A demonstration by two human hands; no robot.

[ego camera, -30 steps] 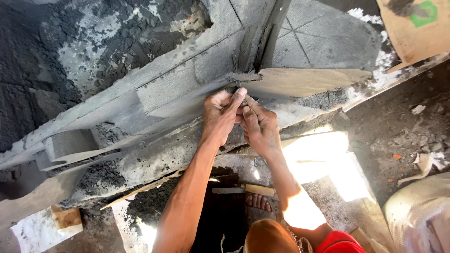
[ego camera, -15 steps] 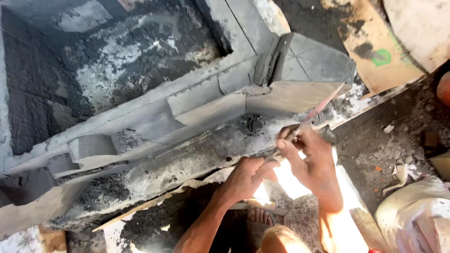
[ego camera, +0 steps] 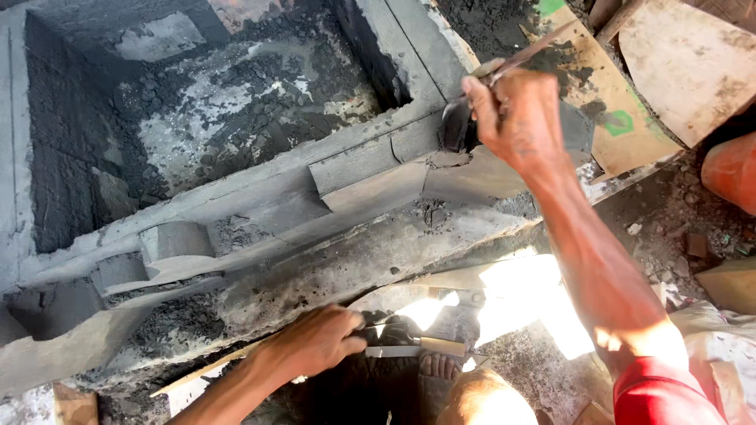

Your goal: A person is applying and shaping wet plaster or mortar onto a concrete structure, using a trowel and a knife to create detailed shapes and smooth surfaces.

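1. My right hand (ego camera: 516, 118), at two o'clock in the view, is clenched around a thin stick-handled brush with a dark head (ego camera: 458, 126). The handle runs up and out past my knuckles toward one o'clock; the head points down toward seven o'clock.

2. The brush head touches the grey sand mould block with stepped ledges (ego camera: 370, 169) at its right-hand corner, just at the cracked seam. The block's long axis lies from eight o'clock to two o'clock, so the untouched ledges run away from this hand toward eight o'clock. My right hand is the nearer one to that corner.

3. My left hand (ego camera: 315, 342), at six o'clock, is closed on a flat metal blade with a pale wooden handle (ego camera: 417, 346), lying roughly level, its far end pointing to three o'clock. It sits below the block's front face, apart from it.

4. Two rounded grey sand lugs (ego camera: 157, 248) stand on the ledge at nine o'clock, well apart from both hands.

5. Behind the ledge, at eleven o'clock, a sunken box-shaped pit with dark crumbled sand (ego camera: 213, 102).

6. Outward at one o'clock, a brown board with a green mark (ego camera: 622, 126); at three o'clock, an orange rounded vessel (ego camera: 732, 173), partly out of view.
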